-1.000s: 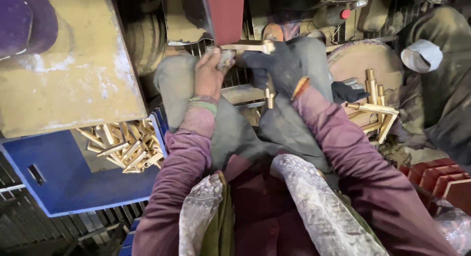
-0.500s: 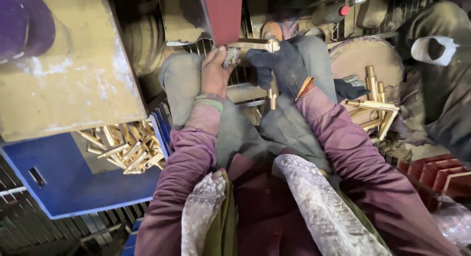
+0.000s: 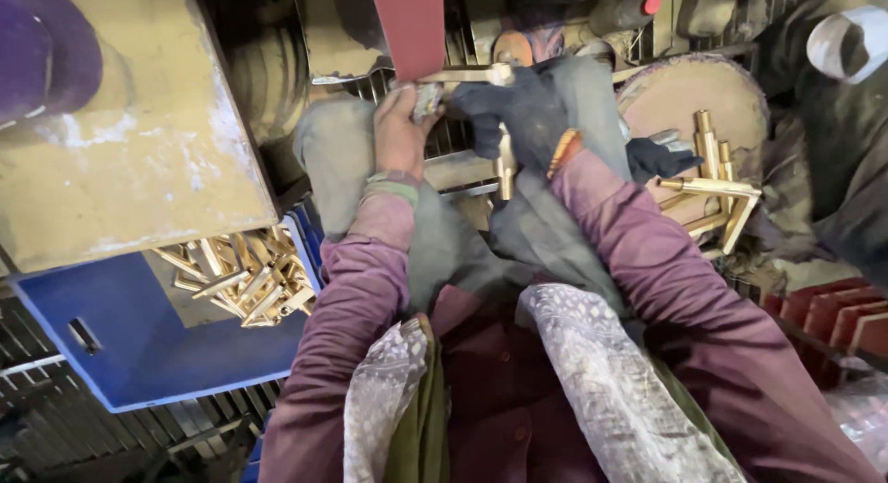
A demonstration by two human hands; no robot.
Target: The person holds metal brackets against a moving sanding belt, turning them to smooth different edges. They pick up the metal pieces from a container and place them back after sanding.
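My left hand point(image 3: 400, 131), bare, grips one end of a long brass fitting point(image 3: 467, 76) and holds it against a dark red sanding belt point(image 3: 412, 25). My right hand point(image 3: 513, 108) wears a dark glove and is closed on the same fitting near its other end; a brass stem point(image 3: 505, 168) hangs down below the glove. Both arms are in maroon sleeves, stretched forward over my grey-trousered knees. A patterned scarf hangs down my chest.
A blue crate point(image 3: 139, 353) at lower left holds several brass fittings point(image 3: 242, 275). More brass fittings point(image 3: 710, 182) lie on a round wooden block point(image 3: 675, 94) at right. A yellowish machine housing point(image 3: 120, 141) stands at left. Another person's dark clothing point(image 3: 832, 150) is at far right.
The view has shifted slightly; both hands have stayed on the fitting at the belt, moving it a little upward in the frame.
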